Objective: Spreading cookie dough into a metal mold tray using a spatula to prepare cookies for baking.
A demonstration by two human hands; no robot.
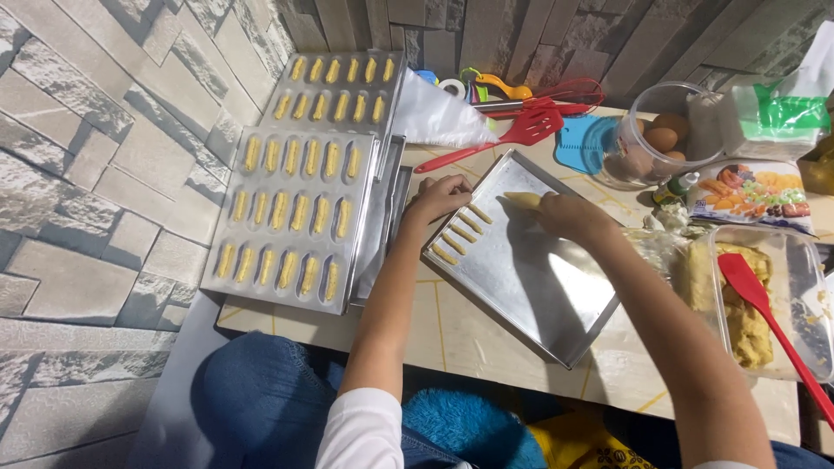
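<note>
Low table by stone wall: two trays [295,217] stand filled. Your left hand [439,198], fingers curled, steadies a tray [530,278] with five sticks [460,233]; your right hand [565,213] pinches dough [523,200]. Most stays bare.

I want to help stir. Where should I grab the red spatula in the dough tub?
Probably hold the red spatula by its long thin handle, coming from the near right, where the handle sticks out over the clear tub's rim. Its wide blade lies on the sticky dough.
</note>
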